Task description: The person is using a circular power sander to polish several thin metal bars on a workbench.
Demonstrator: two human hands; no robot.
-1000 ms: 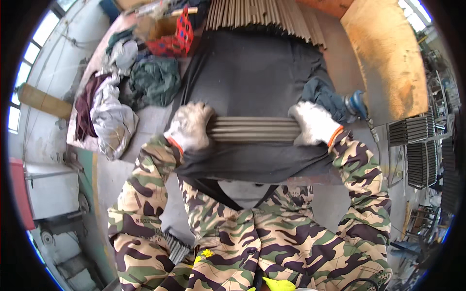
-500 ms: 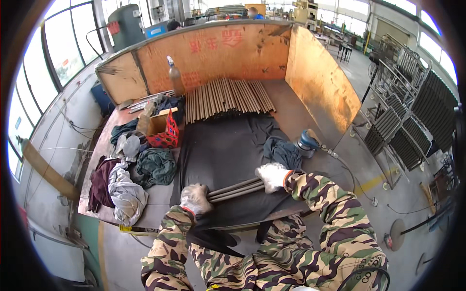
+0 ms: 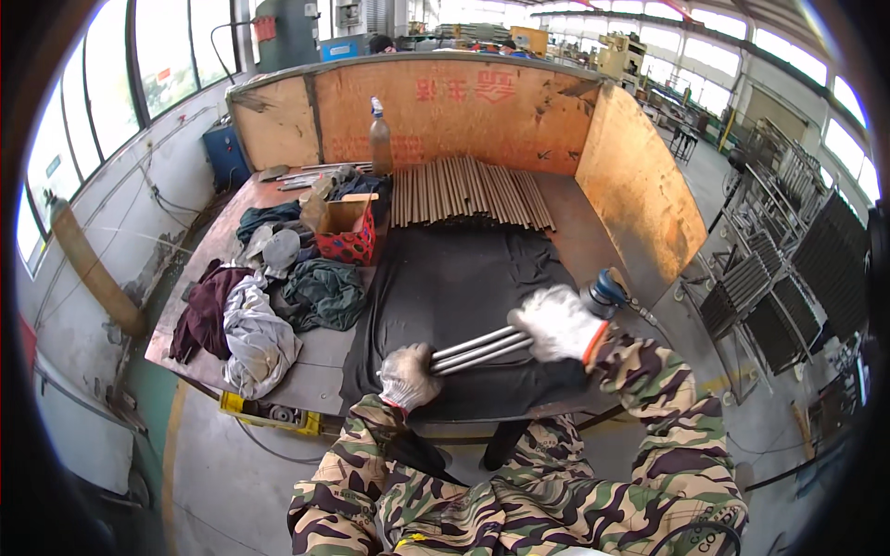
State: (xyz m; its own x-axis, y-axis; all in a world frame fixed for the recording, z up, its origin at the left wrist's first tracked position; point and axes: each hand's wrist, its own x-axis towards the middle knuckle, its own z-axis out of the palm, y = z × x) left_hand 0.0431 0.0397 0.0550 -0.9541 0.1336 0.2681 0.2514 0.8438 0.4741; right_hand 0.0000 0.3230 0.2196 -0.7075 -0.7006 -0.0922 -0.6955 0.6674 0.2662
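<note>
Red box [image 3: 346,246] — contents unclear, bottle [image 3: 380,145], hands [image 3: 411,378] [image 3: 560,324] holding rods [image 3: 483,350]

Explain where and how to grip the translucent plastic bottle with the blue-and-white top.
Probably grip the translucent bottle around its upright, cylindrical body below the narrowing neck, coming from the front and above: the orange-brown wooden panel stands behind it, and long brown rods lie to its right.
</note>
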